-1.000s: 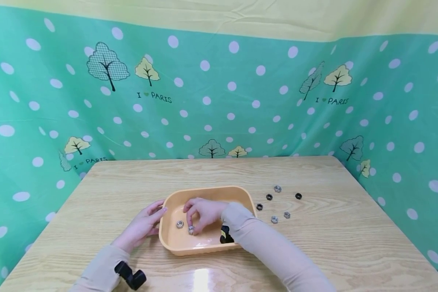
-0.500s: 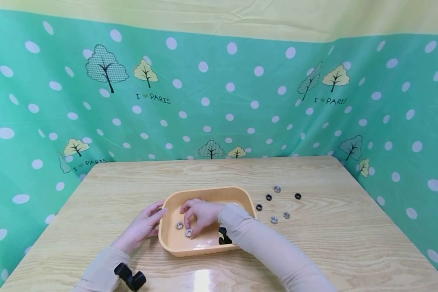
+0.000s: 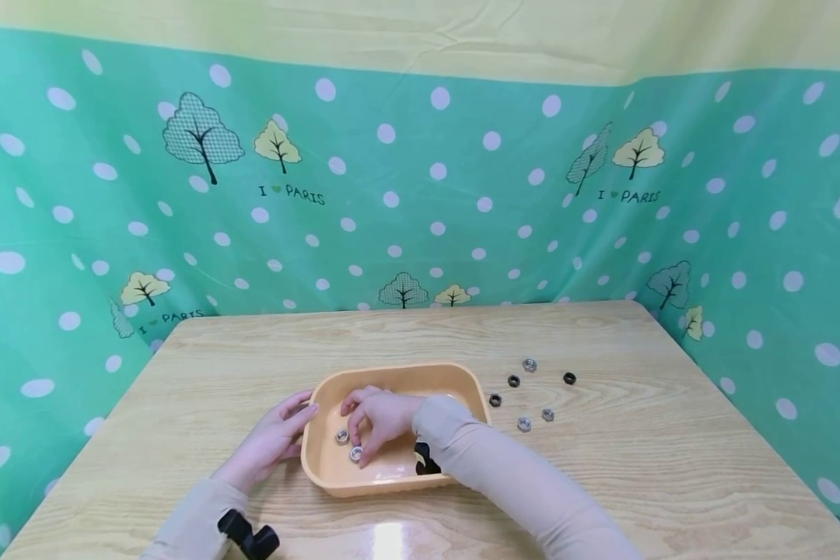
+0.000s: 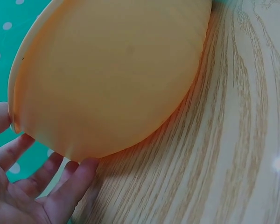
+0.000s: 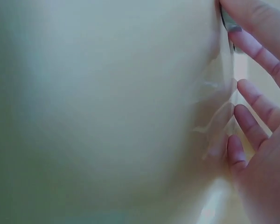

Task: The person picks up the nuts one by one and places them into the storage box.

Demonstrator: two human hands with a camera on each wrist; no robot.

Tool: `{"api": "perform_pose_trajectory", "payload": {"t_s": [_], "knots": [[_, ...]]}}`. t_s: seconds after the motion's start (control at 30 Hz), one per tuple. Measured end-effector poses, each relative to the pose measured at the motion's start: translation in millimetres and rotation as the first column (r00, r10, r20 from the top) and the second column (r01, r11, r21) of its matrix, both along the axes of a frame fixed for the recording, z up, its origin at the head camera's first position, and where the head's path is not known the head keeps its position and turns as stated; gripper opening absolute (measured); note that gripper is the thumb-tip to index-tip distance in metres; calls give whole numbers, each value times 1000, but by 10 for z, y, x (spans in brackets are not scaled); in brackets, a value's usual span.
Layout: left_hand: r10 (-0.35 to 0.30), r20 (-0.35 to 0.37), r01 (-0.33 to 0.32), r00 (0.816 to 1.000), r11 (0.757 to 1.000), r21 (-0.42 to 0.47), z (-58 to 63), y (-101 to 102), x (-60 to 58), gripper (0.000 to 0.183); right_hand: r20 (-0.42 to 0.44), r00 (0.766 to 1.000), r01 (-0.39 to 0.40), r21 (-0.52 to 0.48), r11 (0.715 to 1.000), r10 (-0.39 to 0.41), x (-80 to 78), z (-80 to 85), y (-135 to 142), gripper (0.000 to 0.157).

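Inside a light-orange plastic basin point(image 3: 397, 488), my right hand point(image 3: 383, 420) pinches a silver hex nut point(image 3: 356, 454) between thumb and index finger, close to the basin floor. In the right wrist view, part of that nut point(image 5: 230, 21) shows between the fingertips, and the other fingers lie spread along the glossy floor. Another silver nut point(image 3: 342, 437) rests just left of it. My left hand point(image 3: 273, 437) touches the left end of the basin with extended fingers. In the left wrist view, its fingertips point(image 4: 89, 164) lie against the outer wall and rim.
Right of the basin, several loose nuts lie on the wooden table point(image 3: 252, 350): silver ones point(image 3: 524, 425) and black ones point(image 3: 569, 379). A green dotted curtain point(image 3: 364, 194) hangs behind and at both sides. A black wrist mount point(image 3: 248, 535) sits on the left sleeve.
My right hand has slid the pinched nut slightly left and toward me, nearer the other nut. My left hand stays at the basin's end. The view has shifted slightly.
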State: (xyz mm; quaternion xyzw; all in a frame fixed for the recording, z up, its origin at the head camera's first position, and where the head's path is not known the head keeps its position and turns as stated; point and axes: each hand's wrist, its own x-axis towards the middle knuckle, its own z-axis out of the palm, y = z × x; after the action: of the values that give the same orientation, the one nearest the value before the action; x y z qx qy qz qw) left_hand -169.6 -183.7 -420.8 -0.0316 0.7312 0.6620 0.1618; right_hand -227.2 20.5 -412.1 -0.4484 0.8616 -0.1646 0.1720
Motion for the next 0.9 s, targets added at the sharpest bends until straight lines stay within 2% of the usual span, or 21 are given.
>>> {"api": "perform_pose_trajectory", "payload": {"t_s": [0.27,0.4,0.53,0.7,0.9], "knots": [[-2,-4,2,1000,1000,12,1,5,14,58,-27,1000,-12,24,1000,13,-2,-24,-34,19],[3,-8,-3,1000,1000,22,-8,-2,3,59,-4,1000,-25,-5,1000,25,-29,-27,-23,19],[14,-1,-14,1000,1000,7,-24,0,26,59,69,997,-20,-50,999,24,-34,-27,-6,17],[17,3,-17,1000,1000,1,-23,0,25,58,157,987,-18,-73,997,29,-62,54,28,18],[15,-4,-15,1000,1000,-1,21,7,7,59,306,951,75,-91,993,-44,-141,124,100,19]]}}
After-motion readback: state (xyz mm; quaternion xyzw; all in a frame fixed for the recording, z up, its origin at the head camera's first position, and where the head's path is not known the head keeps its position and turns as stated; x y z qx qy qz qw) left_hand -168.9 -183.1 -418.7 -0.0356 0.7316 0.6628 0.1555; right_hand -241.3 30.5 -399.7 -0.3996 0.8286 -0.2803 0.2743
